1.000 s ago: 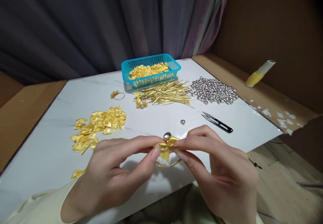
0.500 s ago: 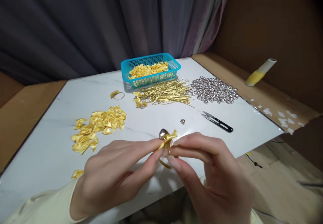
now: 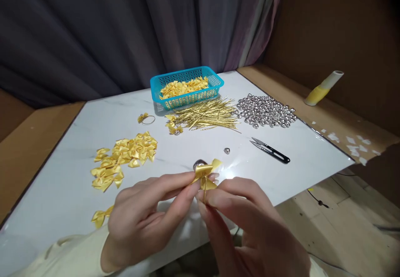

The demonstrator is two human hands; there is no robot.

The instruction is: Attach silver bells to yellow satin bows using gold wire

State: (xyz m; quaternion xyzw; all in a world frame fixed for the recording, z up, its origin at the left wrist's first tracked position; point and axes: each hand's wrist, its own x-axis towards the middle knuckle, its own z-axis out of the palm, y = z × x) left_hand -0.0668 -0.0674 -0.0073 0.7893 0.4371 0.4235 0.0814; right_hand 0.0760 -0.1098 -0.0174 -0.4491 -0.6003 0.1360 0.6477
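Observation:
Between my hands, above the table's near edge, is a yellow satin bow (image 3: 203, 170) with a silver heart-shaped bead (image 3: 199, 164) behind it. My left hand (image 3: 150, 218) pinches the bow's left side between thumb and forefinger. Just below the bow, my right hand (image 3: 250, 218) has its thumb and fingers closed on a gold wire tie (image 3: 205, 189) that runs down from the bow's middle. My fingertips hide the wire's lower part. A single heart bead (image 3: 226, 150) lies on the table beyond my right hand.
Yellow bows (image 3: 131, 150) lie in a pile at left. Behind stand a blue basket (image 3: 187, 103) of bows, gold wire ties (image 3: 209, 114) and a heap of silver beads (image 3: 265, 110). Black thread snips (image 3: 270, 151) lie at right. Finished-looking bow pieces (image 3: 143, 118) sit near the basket.
The bow has turned, so its face and the wire at its middle show more. My right hand has shifted down and pinches the wire. The bead is now partly behind the bow.

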